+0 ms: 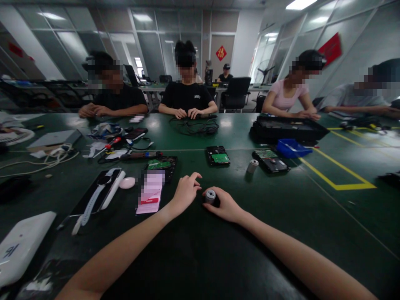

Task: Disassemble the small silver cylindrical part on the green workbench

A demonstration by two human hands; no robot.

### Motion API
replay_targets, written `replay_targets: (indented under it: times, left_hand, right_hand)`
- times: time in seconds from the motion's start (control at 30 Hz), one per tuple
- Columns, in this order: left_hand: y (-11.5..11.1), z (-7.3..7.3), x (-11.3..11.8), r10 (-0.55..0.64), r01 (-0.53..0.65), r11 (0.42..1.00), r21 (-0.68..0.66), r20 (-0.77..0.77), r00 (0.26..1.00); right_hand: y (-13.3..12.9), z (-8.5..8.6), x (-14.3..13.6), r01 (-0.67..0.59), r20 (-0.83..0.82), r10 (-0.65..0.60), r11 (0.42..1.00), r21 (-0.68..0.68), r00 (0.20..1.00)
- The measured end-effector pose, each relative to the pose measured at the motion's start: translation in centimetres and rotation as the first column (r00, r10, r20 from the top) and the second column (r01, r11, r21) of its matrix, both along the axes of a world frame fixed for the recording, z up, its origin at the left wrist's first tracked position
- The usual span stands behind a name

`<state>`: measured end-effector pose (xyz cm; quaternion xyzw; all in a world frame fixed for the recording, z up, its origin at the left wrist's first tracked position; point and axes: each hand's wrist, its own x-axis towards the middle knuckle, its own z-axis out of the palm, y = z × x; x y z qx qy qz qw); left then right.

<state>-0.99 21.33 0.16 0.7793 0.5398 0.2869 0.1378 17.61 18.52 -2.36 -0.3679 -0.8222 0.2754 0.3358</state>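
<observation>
My right hand (223, 204) wraps its thumb and fingers around a short silver metal cylinder (210, 195), which looks like a small motor and stands upright on the table. Dark openings show in its round top face. Just left of the cylinder, my left hand (186, 191) hovers with loosely bent fingers apart and nothing visible in them. A similar metal cylinder (252, 166) stands farther off to the right. Beyond my hands lies a hard drive (218, 156) with its green circuit board up. Another opened drive (271, 160) lies beside the second cylinder.
Left of my hands are a phone (151, 191), a pink round case (127, 183), a watch (103, 180) on a dark device, and an electric screwdriver (140, 155). A blue tray (293, 148) and black casing (289, 128) sit right. Several people work across the green table (187, 258).
</observation>
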Motion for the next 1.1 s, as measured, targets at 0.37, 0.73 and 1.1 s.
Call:
replay_targets:
  times: [0.37,0.73,1.1]
  left_hand:
    - [-3.5,3.4,1.8,-0.223,0.218,0.974,0.057,0.102,0.97]
    - [-3.9,3.3,1.9,-0.263,0.263,0.963,0.064,-0.017,0.965]
    - [-4.0,3.3,1.8,-0.16,0.163,0.98,0.11,-0.037,0.986]
  right_hand:
    - [0.2,-0.9,0.1,-0.005,0.016,0.004,1.0,0.031,1.0]
    - [0.3,-0.9,0.1,0.005,0.002,-0.005,0.999,0.036,1.0]
    - [0.2,-1.0,0.1,-0.013,-0.016,0.014,0.999,0.046,1.0]
